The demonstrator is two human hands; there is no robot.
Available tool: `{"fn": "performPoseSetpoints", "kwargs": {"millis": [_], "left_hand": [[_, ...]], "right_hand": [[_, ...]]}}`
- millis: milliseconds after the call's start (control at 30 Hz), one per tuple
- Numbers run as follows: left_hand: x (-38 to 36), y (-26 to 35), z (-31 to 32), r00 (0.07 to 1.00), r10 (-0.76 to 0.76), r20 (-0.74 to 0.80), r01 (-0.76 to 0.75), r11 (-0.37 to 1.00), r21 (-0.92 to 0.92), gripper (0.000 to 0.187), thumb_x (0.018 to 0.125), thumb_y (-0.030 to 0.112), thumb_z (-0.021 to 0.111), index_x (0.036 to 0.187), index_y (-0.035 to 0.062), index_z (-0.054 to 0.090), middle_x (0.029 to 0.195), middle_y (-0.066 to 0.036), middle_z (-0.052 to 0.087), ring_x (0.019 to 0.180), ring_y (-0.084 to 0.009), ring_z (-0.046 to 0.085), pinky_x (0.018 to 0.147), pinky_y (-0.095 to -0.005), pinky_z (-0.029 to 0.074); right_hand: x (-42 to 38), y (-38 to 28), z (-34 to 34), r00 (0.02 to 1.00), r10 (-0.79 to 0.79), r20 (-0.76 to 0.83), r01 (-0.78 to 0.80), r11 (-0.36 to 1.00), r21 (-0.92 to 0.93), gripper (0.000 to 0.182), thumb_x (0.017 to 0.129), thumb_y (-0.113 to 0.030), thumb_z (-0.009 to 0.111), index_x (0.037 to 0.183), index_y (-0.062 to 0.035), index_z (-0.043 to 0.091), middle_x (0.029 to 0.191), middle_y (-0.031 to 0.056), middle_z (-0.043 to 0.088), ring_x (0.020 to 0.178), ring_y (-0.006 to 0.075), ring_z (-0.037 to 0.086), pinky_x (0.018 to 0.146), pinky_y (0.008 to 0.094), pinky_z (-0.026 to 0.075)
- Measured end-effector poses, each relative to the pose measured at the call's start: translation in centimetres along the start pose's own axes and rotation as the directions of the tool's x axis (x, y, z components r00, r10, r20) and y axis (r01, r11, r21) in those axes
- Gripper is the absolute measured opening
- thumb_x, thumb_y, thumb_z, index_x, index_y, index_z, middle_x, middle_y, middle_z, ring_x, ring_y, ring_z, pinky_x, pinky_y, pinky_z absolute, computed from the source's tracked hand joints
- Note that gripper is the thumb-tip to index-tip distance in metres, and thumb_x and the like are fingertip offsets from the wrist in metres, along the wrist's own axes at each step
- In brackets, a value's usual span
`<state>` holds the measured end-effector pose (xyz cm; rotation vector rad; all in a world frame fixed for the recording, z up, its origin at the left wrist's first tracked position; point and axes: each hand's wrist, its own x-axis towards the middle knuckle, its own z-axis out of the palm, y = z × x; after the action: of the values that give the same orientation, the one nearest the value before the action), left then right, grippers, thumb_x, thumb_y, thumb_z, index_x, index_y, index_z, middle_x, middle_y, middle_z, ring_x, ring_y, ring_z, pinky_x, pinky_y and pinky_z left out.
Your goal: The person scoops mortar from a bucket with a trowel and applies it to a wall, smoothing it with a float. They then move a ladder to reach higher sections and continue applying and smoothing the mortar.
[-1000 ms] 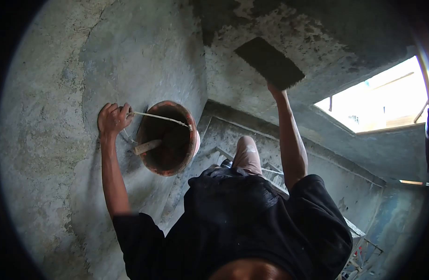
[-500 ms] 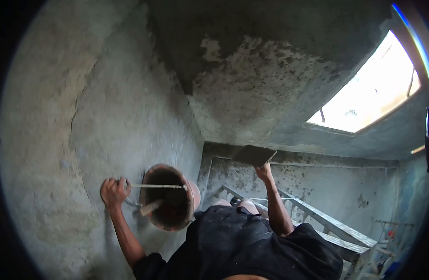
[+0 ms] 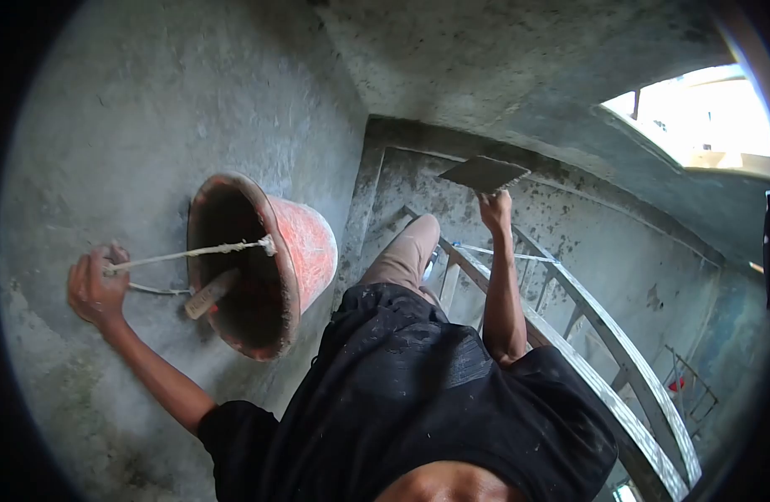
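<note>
My left hand [image 3: 99,284], at the left by the wall, is closed round the rope handle [image 3: 192,252] of a red bucket [image 3: 308,247]. The bucket hangs from this rope, its dark, dirty mouth turned toward me. Out of the mouth sticks the wooden handle [image 3: 211,294] of a tool; the rest of that tool is hidden inside. My right hand [image 3: 495,211] is raised ahead of me and grips a flat rectangular plastering float [image 3: 485,172] from below. The float's face is grey, with a rough edge at the right.
A metal ladder [image 3: 598,381] runs along my right side, close to my leg [image 3: 406,251]. Grey plastered wall [image 3: 151,125] rises close on the left. Bright light enters through an opening [image 3: 703,117] at the upper right.
My view has tilted downward, showing more of my body and the ladder. The bucket appears larger and higher, with my left hand farther left. Both hands keep their holds.
</note>
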<state>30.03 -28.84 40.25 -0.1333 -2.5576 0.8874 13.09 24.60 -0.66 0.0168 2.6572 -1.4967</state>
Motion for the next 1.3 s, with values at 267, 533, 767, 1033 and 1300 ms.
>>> {"fn": "performPoseSetpoints", "kwargs": {"millis": [267, 533, 767, 1033, 1300], "left_hand": [[-0.6, -1.4, 0.4, 0.999, -0.019, -0.029, 0.019, 1.0, -0.015, 0.015, 0.071, 0.017, 0.072, 0.075, 0.0086, 0.06, 0.068, -0.003, 0.06, 0.057, -0.0227, 0.055, 0.051, -0.0334, 0.043], [-2.2, -4.7, 2.4, 0.997, -0.01, -0.074, 0.018, 0.995, 0.097, 0.019, 0.069, 0.021, 0.075, 0.08, 0.0101, 0.064, 0.074, -0.005, 0.064, 0.065, -0.0226, 0.061, 0.056, -0.0336, 0.047], [-2.9, -8.1, 3.7, 0.997, -0.076, -0.024, 0.079, 0.99, 0.118, 0.034, 0.071, 0.033, 0.073, 0.095, 0.0114, 0.067, 0.083, -0.01, 0.066, 0.073, -0.0261, 0.063, 0.065, -0.0346, 0.049], [-0.4, 0.1, 1.3, 0.957, -0.281, -0.071, 0.283, 0.959, 0.013, 0.036, 0.078, 0.04, 0.066, 0.098, 0.0106, 0.065, 0.078, -0.012, 0.065, 0.072, -0.0244, 0.064, 0.065, -0.0343, 0.049], [-4.9, 14.9, -2.6, 0.891, -0.274, 0.362, 0.449, 0.642, -0.622, 0.016, 0.071, 0.012, 0.07, 0.076, 0.0027, 0.058, 0.063, -0.007, 0.059, 0.058, -0.0081, 0.053, 0.053, -0.0277, 0.043]], "right_hand": [[-3.5, 2.7, 1.3, 0.998, -0.054, -0.024, 0.05, 0.986, -0.158, 0.031, 0.077, -0.017, 0.066, 0.102, -0.0005, 0.056, 0.099, 0.0199, 0.056, 0.089, 0.04, 0.054, 0.076, 0.0414, 0.045], [-6.2, 5.7, 1.1, 0.997, 0.066, -0.046, -0.073, 0.983, -0.171, 0.031, 0.077, -0.027, 0.068, 0.093, -0.0024, 0.056, 0.092, 0.0199, 0.056, 0.084, 0.0379, 0.055, 0.072, 0.0416, 0.044], [-5.2, 7.2, 3.2, 0.99, -0.039, -0.137, 0.02, 0.991, -0.134, 0.028, 0.08, -0.026, 0.064, 0.093, -0.0038, 0.055, 0.087, 0.0199, 0.056, 0.082, 0.0376, 0.054, 0.071, 0.0421, 0.044], [-6.2, 3.2, 3.9, 0.967, -0.175, -0.185, 0.164, 0.984, -0.069, 0.026, 0.08, -0.026, 0.064, 0.088, -0.0035, 0.054, 0.084, 0.0195, 0.056, 0.08, 0.0367, 0.054, 0.07, 0.0415, 0.043], [-9.3, 4.8, 7.1, 0.984, -0.109, -0.142, 0.118, 0.991, 0.059, 0.027, 0.081, -0.025, 0.063, 0.091, -0.0022, 0.055, 0.084, 0.0194, 0.058, 0.081, 0.037, 0.055, 0.071, 0.0406, 0.044]]}}
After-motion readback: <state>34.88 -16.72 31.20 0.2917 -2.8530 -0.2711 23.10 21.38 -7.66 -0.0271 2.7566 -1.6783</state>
